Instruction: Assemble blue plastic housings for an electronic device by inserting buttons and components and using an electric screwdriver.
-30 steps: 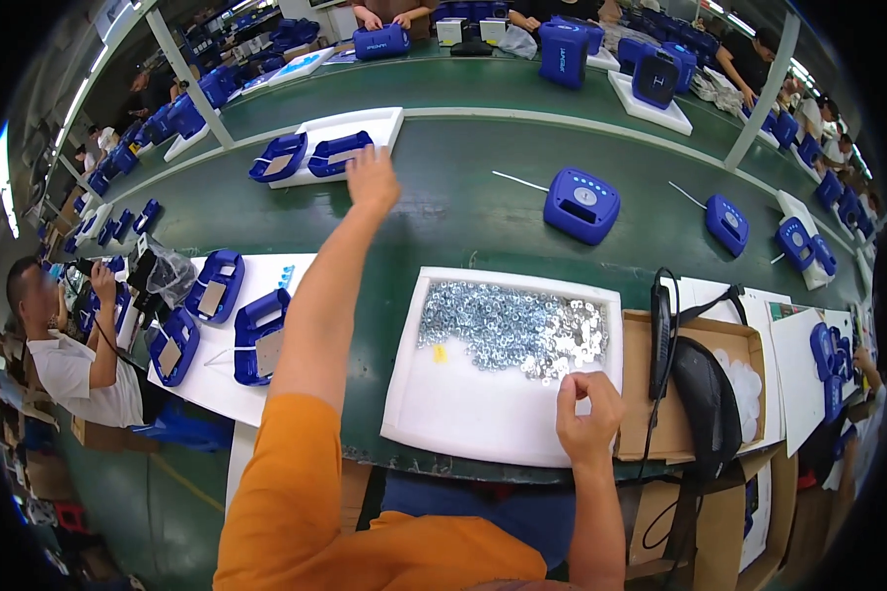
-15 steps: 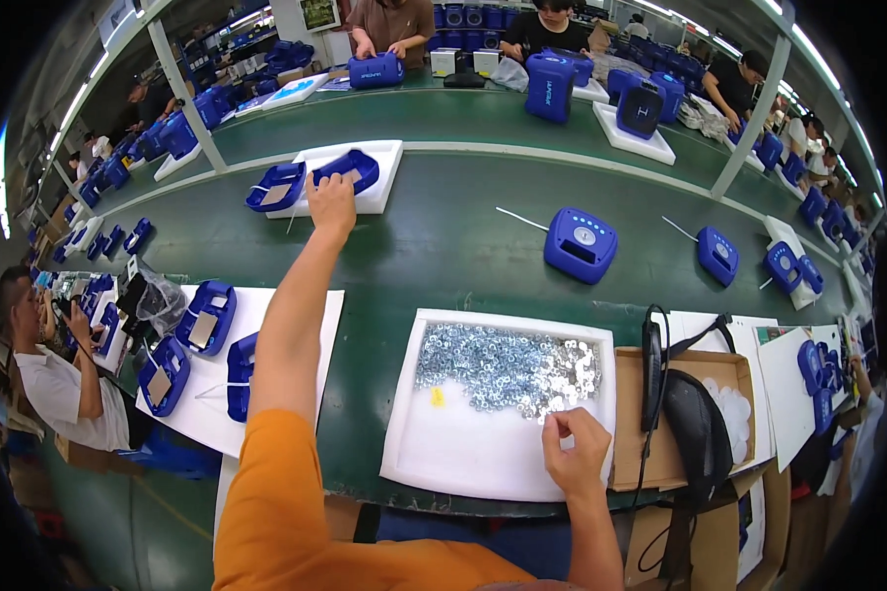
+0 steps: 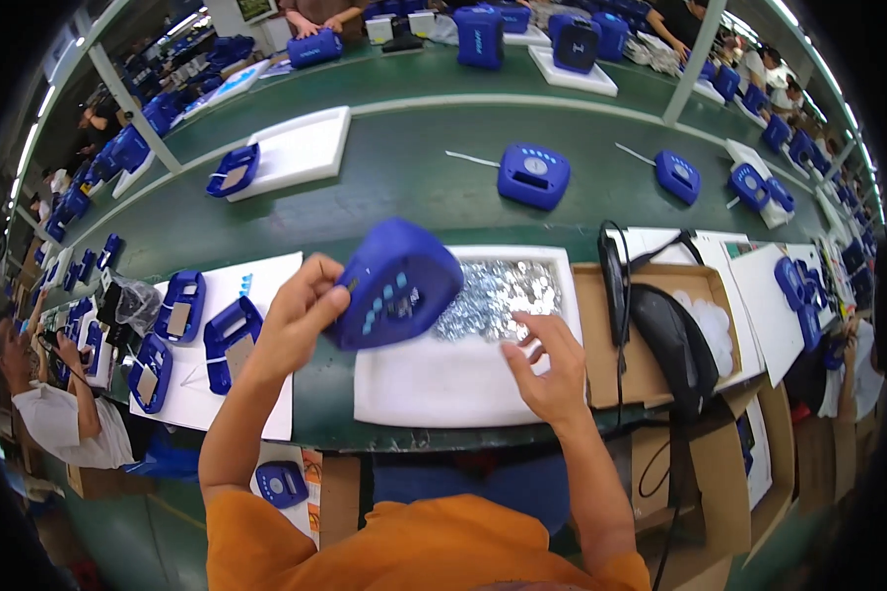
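Note:
My left hand (image 3: 306, 307) grips a blue plastic housing (image 3: 404, 286) by its left edge, raised and tilted over the white foam tray (image 3: 443, 394). The housing has a row of light-blue marks and a round silvery area on its face, blurred by motion. Inside the tray, small metal washers (image 3: 532, 286) lie in a loose pile, partly hidden by the housing. Over the pile's near edge hovers my right hand (image 3: 550, 369), its thumb and fingertips bent but apart. No held piece shows in it.
Blue open shells (image 3: 181, 307) lie on a white board at left. Right of the tray stands a cardboard box (image 3: 596, 325) with a black case (image 3: 672, 345) and cable. Across the green bench are a white foam sheet (image 3: 306, 148) and another blue housing (image 3: 534, 175). Co-workers sit around.
My left hand has come back from the far foam sheet with one housing, leaving one shell there. My right hand's fingers have parted over the washers. The whole view has shifted.

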The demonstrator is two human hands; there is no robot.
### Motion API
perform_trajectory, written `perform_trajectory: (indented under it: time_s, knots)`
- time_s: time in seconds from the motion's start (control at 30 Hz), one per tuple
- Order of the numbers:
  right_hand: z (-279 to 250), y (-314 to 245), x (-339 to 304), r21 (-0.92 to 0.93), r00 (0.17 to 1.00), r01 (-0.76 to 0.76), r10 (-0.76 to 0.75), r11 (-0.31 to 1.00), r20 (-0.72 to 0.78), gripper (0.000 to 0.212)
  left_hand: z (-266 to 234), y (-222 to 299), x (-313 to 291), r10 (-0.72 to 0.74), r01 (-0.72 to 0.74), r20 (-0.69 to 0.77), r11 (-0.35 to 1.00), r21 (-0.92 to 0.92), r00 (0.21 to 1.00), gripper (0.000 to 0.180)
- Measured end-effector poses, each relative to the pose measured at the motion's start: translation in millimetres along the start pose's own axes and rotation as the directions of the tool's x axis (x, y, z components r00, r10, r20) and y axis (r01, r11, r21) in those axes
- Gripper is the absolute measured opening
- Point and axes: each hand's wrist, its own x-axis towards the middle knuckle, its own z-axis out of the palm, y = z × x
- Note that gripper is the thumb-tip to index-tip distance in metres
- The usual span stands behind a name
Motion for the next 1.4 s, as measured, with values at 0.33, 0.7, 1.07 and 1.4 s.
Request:
perform_trajectory:
  time_s: [0.33,0.7,1.07,1.4]
  knots:
    - [-25.9,-70.7,-9.8,0.032,0.954,0.007,-0.016,0.999,0.299,0.059,32.8,24.3,-56.8,-0.228,0.268,0.241,0.952,-0.149,0.944,0.022]
    - [-55.2,-65.1,3.0,0.103,0.929,-0.358,0.343,0.928,0.139,0.042,60.8,-24.2,-39.6,-0.326,0.313,0.050,0.838,-0.448,0.944,0.081]
    - [-45.1,33.7,5.0,-0.074,0.652,-0.676,0.642,0.733,0.403,0.046,60.7,-54.9,-40.6,-0.124,0.147,-0.083,0.729,0.668,0.989,0.023]
    - [-82.9,32.1,35.4,-0.161,0.820,-0.503,0.528,0.849,0.222,0.040,74.8,-87.3,2.3,0.430,-0.305,0.173,0.261,0.916,0.886,0.004]
